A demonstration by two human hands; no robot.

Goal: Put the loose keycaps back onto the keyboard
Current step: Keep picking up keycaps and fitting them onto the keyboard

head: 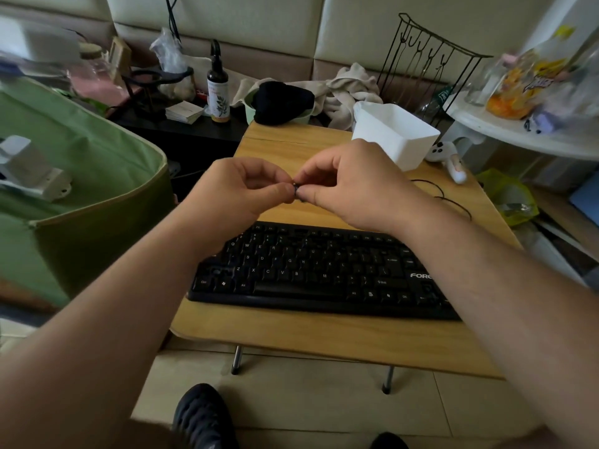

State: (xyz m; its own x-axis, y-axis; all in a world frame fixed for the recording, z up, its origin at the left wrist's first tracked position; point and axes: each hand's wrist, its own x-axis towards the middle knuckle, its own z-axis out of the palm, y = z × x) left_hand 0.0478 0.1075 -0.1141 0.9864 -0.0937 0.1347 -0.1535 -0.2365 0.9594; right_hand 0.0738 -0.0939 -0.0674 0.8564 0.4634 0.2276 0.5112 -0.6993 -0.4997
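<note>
A black keyboard (311, 270) lies across a small wooden folding table (324, 338), its long side facing me. Above its far edge my left hand (240, 192) and my right hand (350, 186) meet fingertip to fingertip. Between them both hands pinch a small dark keycap (296, 190), mostly hidden by the fingers. Both forearms reach over the keyboard and cover parts of its left and right ends.
A white plastic box (398, 134) stands at the table's back right, with a white controller (453, 160) and a black cable (447, 199) beside it. A green fabric bag (81, 189) fills the left. Clutter, a spray bottle (218, 92) and a wire rack (431, 63) sit behind.
</note>
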